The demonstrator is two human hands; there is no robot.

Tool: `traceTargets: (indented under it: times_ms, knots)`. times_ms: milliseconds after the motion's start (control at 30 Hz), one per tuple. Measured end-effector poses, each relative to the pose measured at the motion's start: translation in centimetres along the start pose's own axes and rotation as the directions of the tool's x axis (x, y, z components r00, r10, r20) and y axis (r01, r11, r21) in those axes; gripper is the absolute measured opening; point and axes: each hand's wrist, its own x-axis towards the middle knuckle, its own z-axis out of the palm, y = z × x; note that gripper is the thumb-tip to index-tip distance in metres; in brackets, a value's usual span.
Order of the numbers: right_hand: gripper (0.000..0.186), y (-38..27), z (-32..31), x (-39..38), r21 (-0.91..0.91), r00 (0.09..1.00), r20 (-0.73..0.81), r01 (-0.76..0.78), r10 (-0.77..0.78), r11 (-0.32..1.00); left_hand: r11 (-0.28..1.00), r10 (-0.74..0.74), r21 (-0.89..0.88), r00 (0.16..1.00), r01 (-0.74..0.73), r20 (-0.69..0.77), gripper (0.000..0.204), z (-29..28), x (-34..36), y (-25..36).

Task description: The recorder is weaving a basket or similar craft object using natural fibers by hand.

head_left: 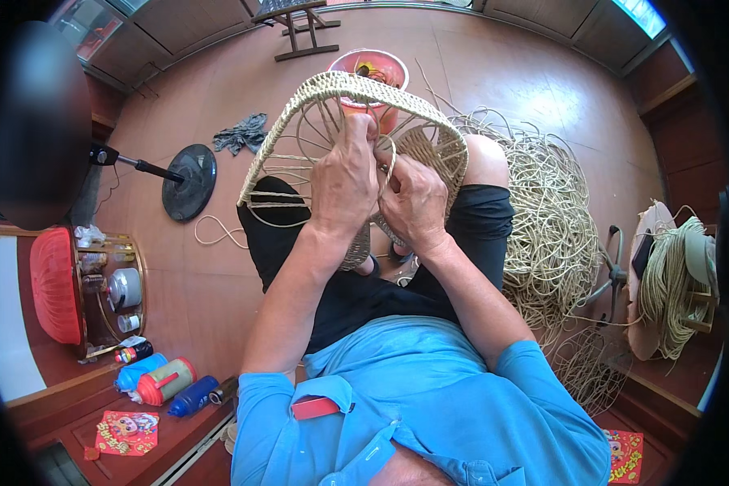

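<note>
We grip the half-woven rattan basket frame (332,130) on our lap: our left hand (344,182) clenched around its spokes, our right hand (415,202) pinching a cane strand beside it. Right of the frame lies a loose rattan heap (547,219).

Half-woven rattan basket frame (344,121), tan, bare spokes showing, tilted on lap, rim up top, w/ loose strand.

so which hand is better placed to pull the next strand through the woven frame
Probably the right hand: its fingertips pinch the strand at the weave, while the left hand grips the woven frame and steadies it.
</note>
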Motion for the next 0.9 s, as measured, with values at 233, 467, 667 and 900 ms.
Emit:
traceTargets:
  times_ms: [233,467,667,900]
  knots:
    - [0.023,0.6,0.5,-0.9,0.007,0.998,-0.028,0.061,-0.061,0.998,0.198,-0.391,-0.921,0.889,0.335,0.239,0.02,-1.7,-4.7,-2.0]
    - [0.039,0.9,1.2,-1.0,-0.007,0.935,-0.122,0.334,-0.332,0.943,0.24,-0.488,-0.946,0.869,0.219,0.077,0.017,-4.9,-6.2,-3.9]
    - [0.054,0.2,1.1,-0.9,-0.091,0.918,0.002,0.395,-0.397,0.914,0.398,-0.453,-0.907,0.89,0.139,-0.062,0.019,-8.7,-3.2,-4.9]
    - [0.07,-0.6,1.4,-2.0,-0.162,0.926,0.168,0.363,-0.337,0.917,0.527,-0.188,-0.849,0.979,0.038,-0.073,0.02,-7.2,5.0,-2.4]
